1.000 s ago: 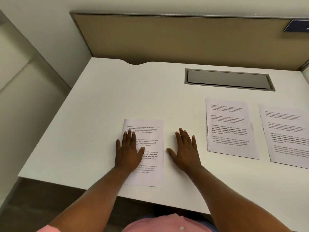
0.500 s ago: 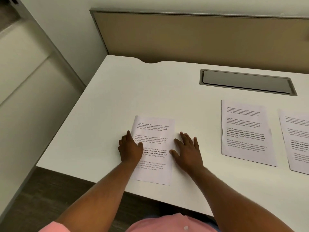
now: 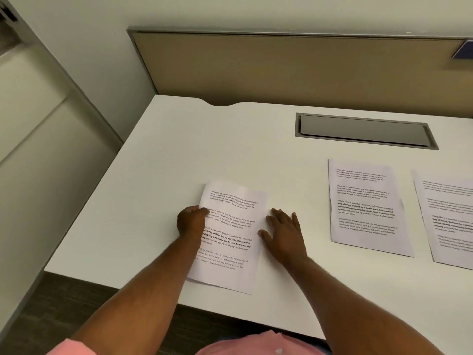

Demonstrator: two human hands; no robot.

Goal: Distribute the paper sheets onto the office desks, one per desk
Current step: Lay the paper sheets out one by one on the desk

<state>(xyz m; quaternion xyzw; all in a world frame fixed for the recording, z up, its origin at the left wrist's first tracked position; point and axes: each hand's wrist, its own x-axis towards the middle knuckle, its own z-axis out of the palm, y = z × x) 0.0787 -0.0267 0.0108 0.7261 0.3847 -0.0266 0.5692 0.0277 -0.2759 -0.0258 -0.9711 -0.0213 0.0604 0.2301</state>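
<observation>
Three printed paper sheets lie on a white desk (image 3: 158, 175). The left sheet (image 3: 230, 239) sits near the front edge, slightly tilted. My left hand (image 3: 190, 222) is curled at that sheet's left edge, fingers pinching the edge, which looks slightly raised. My right hand (image 3: 282, 233) rests flat with fingers spread, touching the sheet's right edge. A second sheet (image 3: 366, 206) lies flat further right, and a third sheet (image 3: 448, 219) is partly cut off at the frame's right edge.
A grey recessed cable flap (image 3: 363, 130) is set into the desk near the back. A tan partition panel (image 3: 294, 67) stands behind the desk. A pale wall and cabinet (image 3: 38, 137) close off the left side. Dark floor shows below the front edge.
My left hand slid from flat on top of the left sheet to its left edge and curled onto it. The right hand moved up against the sheet's right edge.
</observation>
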